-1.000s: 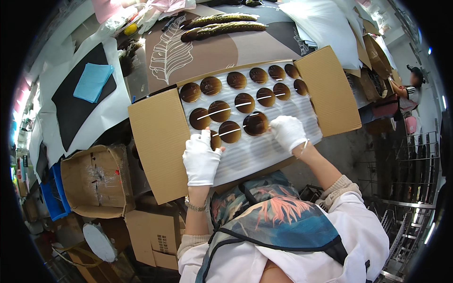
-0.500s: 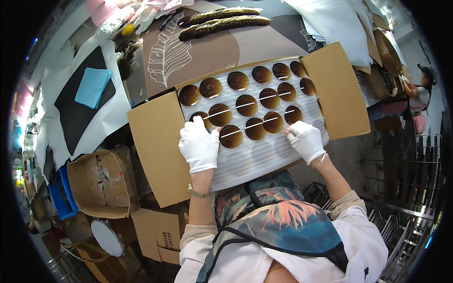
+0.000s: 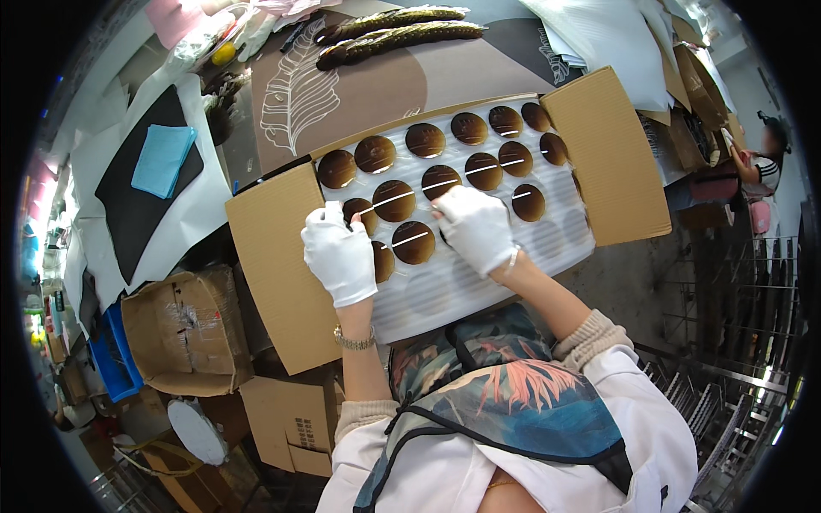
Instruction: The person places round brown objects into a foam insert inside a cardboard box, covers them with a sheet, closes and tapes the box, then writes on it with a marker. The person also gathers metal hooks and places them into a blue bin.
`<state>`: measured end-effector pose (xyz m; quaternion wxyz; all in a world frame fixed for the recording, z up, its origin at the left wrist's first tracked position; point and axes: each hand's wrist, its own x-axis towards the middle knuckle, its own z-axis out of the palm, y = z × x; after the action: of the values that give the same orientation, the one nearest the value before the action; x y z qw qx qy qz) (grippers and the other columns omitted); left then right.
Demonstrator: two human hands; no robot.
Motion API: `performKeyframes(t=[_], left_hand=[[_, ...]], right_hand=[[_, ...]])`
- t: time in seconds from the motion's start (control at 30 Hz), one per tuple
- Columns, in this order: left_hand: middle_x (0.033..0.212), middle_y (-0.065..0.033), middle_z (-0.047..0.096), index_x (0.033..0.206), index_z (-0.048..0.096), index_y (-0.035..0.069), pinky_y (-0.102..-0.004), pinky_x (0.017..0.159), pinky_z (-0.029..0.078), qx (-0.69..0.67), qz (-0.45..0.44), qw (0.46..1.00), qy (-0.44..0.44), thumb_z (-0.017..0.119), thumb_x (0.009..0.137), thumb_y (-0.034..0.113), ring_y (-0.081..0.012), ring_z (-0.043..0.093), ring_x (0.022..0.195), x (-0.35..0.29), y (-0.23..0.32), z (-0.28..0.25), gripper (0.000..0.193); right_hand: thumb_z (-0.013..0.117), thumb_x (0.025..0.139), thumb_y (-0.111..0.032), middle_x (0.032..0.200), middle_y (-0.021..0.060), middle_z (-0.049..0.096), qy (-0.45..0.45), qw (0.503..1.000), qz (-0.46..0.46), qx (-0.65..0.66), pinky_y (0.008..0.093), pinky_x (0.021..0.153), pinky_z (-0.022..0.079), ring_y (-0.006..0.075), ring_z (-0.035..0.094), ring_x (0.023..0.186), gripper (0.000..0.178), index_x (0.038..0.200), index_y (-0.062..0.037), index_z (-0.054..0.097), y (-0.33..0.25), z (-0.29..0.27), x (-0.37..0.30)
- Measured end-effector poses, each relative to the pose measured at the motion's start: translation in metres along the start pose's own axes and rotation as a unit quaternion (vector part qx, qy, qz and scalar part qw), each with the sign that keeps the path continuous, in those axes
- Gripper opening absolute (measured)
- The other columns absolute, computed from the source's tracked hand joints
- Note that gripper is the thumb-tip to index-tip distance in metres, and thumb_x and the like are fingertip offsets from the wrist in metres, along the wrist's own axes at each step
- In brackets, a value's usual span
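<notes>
Round brown tinted lenses [image 3: 394, 201] lie in rows on a white foam sheet [image 3: 479, 286] inside an open cardboard box [image 3: 286, 265]. White gloves cover both my hands. My left hand [image 3: 339, 256] is over the left part of the rows with its fingers curled, close to a partly hidden lens [image 3: 363, 218]. Over the middle of the rows is my right hand [image 3: 475, 229], fingers bent together beside the lower edge of another lens [image 3: 440, 182]. Whatever either hand's fingertips hold is hidden. Below the right hand's fingers, one lens [image 3: 414, 243] shows fully.
Two dark feathery strips [image 3: 398, 43] rest on the patterned table [image 3: 359, 103] beyond the box. Light blue sheets [image 3: 164, 160] lie on a black piece [image 3: 137, 205] at left. An empty-looking carton [image 3: 184, 333] stands lower left. Far right is another person [image 3: 761, 171].
My right hand has moved left from the right end of the rows to the middle, covering lenses there. My left hand has shifted slightly left, uncovering part of a lens beside it.
</notes>
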<state>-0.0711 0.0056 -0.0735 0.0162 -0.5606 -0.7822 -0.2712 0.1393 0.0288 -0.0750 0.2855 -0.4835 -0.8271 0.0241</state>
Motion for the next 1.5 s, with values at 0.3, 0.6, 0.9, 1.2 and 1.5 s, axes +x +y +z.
performKeyframes(t=[0.3, 0.6, 0.9, 1.2, 1.5], left_hand=[[0.108, -0.0101, 0.066, 0.095, 0.069, 0.006, -0.0446, 0.083, 0.054, -0.045, -0.029, 0.998, 0.039, 0.077, 0.082, 0.011, -0.0316, 0.063, 0.097, -0.038, -0.038, -0.025, 0.016], [0.106, -0.0156, 0.066, 0.102, 0.069, 0.003, -0.0439, 0.088, 0.053, -0.119, -0.080, 0.990, 0.012, 0.078, 0.083, 0.013, -0.0338, 0.063, 0.099, -0.046, -0.069, -0.005, 0.024], [0.109, -0.0162, 0.067, 0.106, 0.069, 0.003, -0.0433, 0.090, 0.053, -0.172, -0.103, 0.979, -0.025, 0.078, 0.084, 0.017, -0.0341, 0.065, 0.100, -0.050, -0.079, -0.001, 0.027], [0.113, -0.0167, 0.069, 0.105, 0.070, 0.004, -0.0432, 0.092, 0.053, -0.139, -0.056, 0.989, -0.001, 0.079, 0.082, 0.019, -0.0355, 0.065, 0.103, -0.057, -0.080, -0.006, 0.029], [0.124, -0.0133, 0.066, 0.112, 0.070, 0.004, -0.0411, 0.096, 0.052, -0.211, -0.105, 0.971, -0.041, 0.079, 0.084, 0.018, -0.0325, 0.063, 0.111, -0.069, -0.094, 0.001, 0.033]], right_hand=[[0.069, 0.094, -0.023, 0.090, 0.0133, 0.071, -0.213, 0.946, 0.171, 0.175, 0.0393, 0.076, 0.054, 0.0286, 0.069, 0.084, 0.020, 0.094, -0.0033, 0.068, -0.018, -0.018, 0.056], [0.075, 0.095, -0.026, 0.078, -0.0044, 0.062, 0.005, 0.816, 0.104, 0.569, 0.0196, 0.064, 0.047, 0.0024, 0.054, 0.069, 0.024, 0.096, -0.0030, 0.069, -0.079, -0.171, 0.144], [0.075, 0.095, -0.024, 0.079, -0.0036, 0.063, -0.009, 0.805, 0.095, 0.585, 0.0188, 0.061, 0.046, 0.0024, 0.055, 0.067, 0.024, 0.099, -0.0021, 0.068, -0.108, -0.183, 0.147], [0.068, 0.094, -0.018, 0.078, 0.0025, 0.068, -0.230, 0.803, 0.078, 0.544, 0.0244, 0.065, 0.051, 0.0071, 0.062, 0.068, 0.020, 0.098, 0.0012, 0.071, -0.170, -0.081, 0.170], [0.060, 0.092, -0.025, 0.088, 0.0187, 0.072, -0.233, 0.972, -0.030, -0.010, 0.0485, 0.077, 0.057, 0.0379, 0.071, 0.084, 0.023, 0.086, -0.0061, 0.072, -0.075, 0.018, 0.101]])
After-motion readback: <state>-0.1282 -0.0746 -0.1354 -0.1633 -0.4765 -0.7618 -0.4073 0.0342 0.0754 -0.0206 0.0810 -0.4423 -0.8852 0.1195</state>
